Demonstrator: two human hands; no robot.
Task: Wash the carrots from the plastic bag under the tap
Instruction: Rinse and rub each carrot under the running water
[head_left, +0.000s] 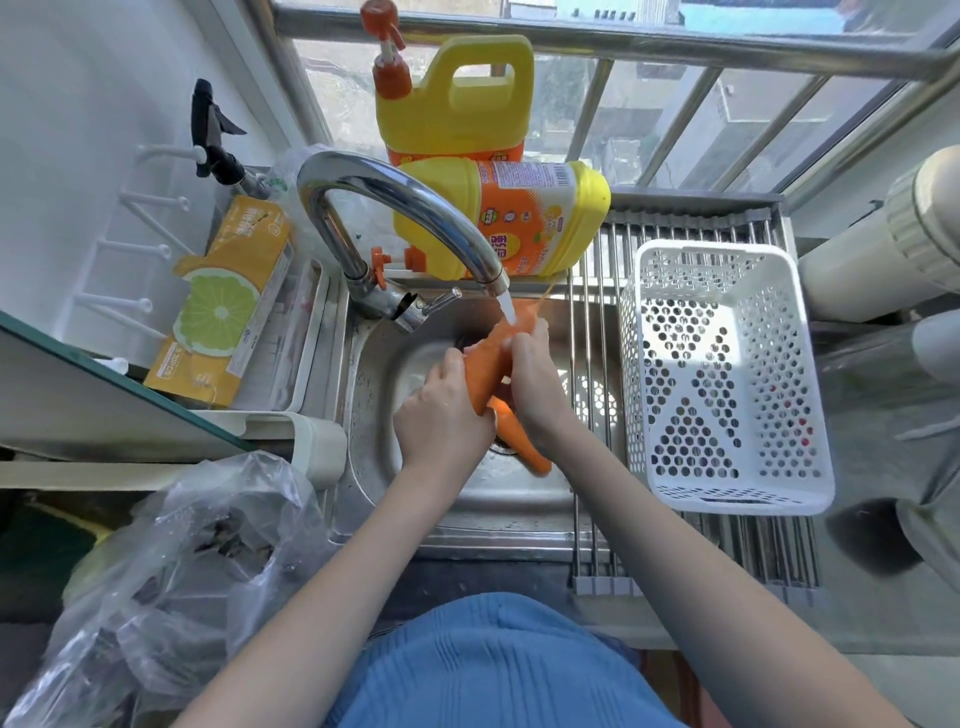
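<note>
While water runs, both hands (488, 395) grip the carrot (485, 366).

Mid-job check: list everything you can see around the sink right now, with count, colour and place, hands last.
carrots: two, orange; one held under the tap stream, one lower in the sink
tap: one, chrome, running, behind the sink
sink: one, steel, centre
plastic bag: one, clear, crumpled, left of the sink
detergent jugs: two, yellow; one upright at the window, one lying on its side
basket: one, white, perforated, on the drying rack
drying rack: one, steel rods, over the sink's right side
box: one, orange with a lime picture, left ledge
left hand: grips the held carrot low
right hand: grips the held carrot's upper part
</note>
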